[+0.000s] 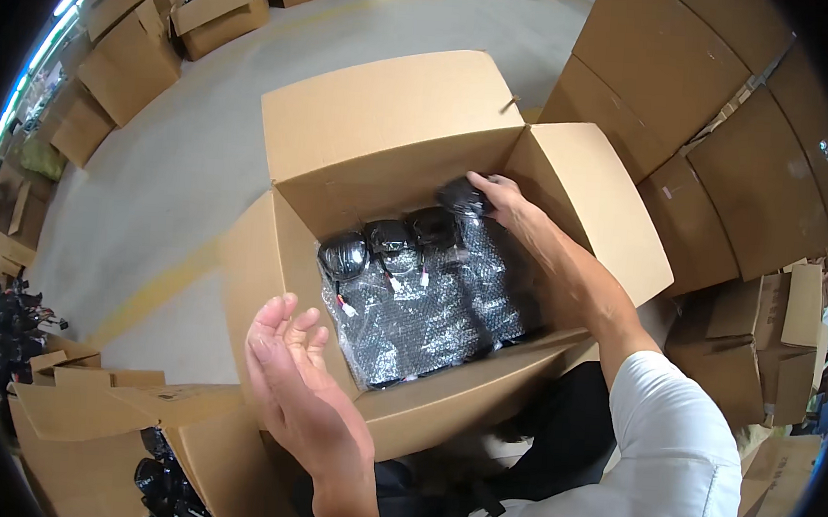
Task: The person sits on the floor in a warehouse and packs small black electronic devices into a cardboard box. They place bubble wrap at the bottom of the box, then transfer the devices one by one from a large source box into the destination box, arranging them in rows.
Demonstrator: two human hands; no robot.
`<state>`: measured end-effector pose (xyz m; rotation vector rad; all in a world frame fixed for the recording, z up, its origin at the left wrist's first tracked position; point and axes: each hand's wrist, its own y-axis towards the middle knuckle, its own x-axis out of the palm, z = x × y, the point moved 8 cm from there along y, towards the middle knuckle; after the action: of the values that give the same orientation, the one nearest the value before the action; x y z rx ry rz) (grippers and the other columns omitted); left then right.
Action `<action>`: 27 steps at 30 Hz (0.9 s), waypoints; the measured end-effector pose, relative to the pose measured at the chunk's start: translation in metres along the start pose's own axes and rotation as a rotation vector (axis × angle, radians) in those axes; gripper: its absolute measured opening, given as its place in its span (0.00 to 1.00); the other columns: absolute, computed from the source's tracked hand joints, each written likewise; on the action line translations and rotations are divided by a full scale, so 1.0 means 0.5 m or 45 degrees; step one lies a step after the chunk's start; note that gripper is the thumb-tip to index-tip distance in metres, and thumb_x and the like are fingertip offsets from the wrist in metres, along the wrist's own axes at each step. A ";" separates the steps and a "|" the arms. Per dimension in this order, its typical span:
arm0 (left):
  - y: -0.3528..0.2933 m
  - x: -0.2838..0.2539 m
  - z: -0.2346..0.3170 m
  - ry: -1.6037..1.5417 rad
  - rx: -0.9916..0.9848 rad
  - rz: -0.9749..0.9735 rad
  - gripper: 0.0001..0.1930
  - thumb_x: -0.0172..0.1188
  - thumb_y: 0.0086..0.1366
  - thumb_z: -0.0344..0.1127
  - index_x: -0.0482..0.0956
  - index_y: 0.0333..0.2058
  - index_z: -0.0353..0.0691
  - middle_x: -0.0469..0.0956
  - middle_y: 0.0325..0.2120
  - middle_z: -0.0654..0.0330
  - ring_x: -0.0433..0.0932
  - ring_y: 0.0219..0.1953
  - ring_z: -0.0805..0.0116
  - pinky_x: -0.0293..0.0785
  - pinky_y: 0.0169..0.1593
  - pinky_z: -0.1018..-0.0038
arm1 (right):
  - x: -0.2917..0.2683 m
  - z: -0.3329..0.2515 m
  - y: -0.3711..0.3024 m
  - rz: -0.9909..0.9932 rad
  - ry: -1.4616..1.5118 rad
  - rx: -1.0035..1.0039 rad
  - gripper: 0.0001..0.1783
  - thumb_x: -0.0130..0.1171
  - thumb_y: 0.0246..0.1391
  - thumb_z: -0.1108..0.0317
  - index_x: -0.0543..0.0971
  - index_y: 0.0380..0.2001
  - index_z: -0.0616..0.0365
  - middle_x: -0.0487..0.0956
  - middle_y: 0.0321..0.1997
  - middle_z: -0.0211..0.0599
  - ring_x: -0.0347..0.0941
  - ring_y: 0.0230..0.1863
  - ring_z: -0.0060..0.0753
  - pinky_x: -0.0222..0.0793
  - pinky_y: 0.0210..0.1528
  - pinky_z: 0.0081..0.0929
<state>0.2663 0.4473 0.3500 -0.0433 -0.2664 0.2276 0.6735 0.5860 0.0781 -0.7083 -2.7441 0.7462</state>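
Note:
An open cardboard box [421,145] stands before me with its flaps folded out. Clear bubble wrap [421,306] lies inside over dark contents. Along the far side of the wrap sit a glossy black rounded part [344,254] and two more like it, with short wires and small white connectors. My right hand [501,196] reaches in at the far right and grips another black part [463,197], slightly blurred, beside that row. My left hand [298,375] hovers over the near left edge of the box, fingers apart, holding nothing.
Large stacked cartons [652,93] rise at the right. An open carton [173,471] at the lower left holds more black parts [168,480]. Several boxes [127,70] line the far left, and a yellow line [161,286] crosses the grey floor.

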 end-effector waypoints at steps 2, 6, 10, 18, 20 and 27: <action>0.002 0.013 -0.017 -0.005 -0.028 -0.049 0.32 0.43 0.77 0.59 0.67 0.60 0.33 0.69 0.56 0.53 0.68 0.57 0.63 0.57 0.66 0.63 | -0.131 0.075 0.080 0.168 0.042 0.024 0.25 0.64 0.64 0.55 0.75 0.55 0.63 0.82 0.51 0.41 0.79 0.53 0.38 0.76 0.53 0.44; 0.011 0.016 -0.033 -0.028 -0.053 -0.059 0.25 0.47 0.78 0.52 0.72 0.55 0.35 0.74 0.54 0.55 0.72 0.53 0.64 0.64 0.60 0.65 | -0.163 0.176 0.152 0.330 -0.094 -0.015 0.29 0.65 0.62 0.57 0.73 0.61 0.62 0.77 0.61 0.47 0.72 0.62 0.41 0.68 0.63 0.49; 0.010 0.051 -0.053 -0.126 -0.089 -0.250 0.20 0.50 0.78 0.46 0.73 0.55 0.34 0.75 0.52 0.55 0.75 0.49 0.67 0.69 0.56 0.68 | -0.374 0.136 0.138 0.903 -1.246 -0.575 0.33 0.65 0.59 0.57 0.71 0.62 0.66 0.74 0.63 0.60 0.72 0.59 0.61 0.69 0.61 0.45; -0.002 0.011 -0.040 -0.114 0.112 -0.235 0.17 0.54 0.77 0.43 0.73 0.50 0.33 0.73 0.36 0.68 0.69 0.38 0.84 0.70 0.44 0.82 | -0.119 0.165 0.136 -0.074 -1.751 -0.556 0.21 0.46 0.53 0.77 0.77 0.49 0.74 0.79 0.52 0.67 0.75 0.59 0.59 0.66 0.63 0.45; -0.013 0.004 -0.019 -0.144 0.171 -0.256 0.16 0.54 0.77 0.43 0.74 0.49 0.33 0.74 0.34 0.69 0.70 0.37 0.85 0.70 0.42 0.82 | -0.099 0.117 0.105 -0.038 -1.840 -0.913 0.20 0.51 0.53 0.78 0.78 0.49 0.69 0.81 0.51 0.64 0.76 0.56 0.60 0.69 0.59 0.46; -0.025 -0.123 0.010 0.020 0.214 -0.273 0.09 0.60 0.73 0.34 0.78 0.40 0.31 0.78 0.31 0.67 0.74 0.34 0.82 0.74 0.39 0.79 | 0.423 0.145 -0.581 -1.425 -1.465 -0.711 0.23 0.62 0.64 0.59 0.78 0.55 0.65 0.82 0.52 0.56 0.79 0.57 0.45 0.72 0.60 0.39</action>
<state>0.2101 0.4212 0.3399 0.1491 -0.2338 0.0362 0.3535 0.4417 0.1841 1.6474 -3.4589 0.0307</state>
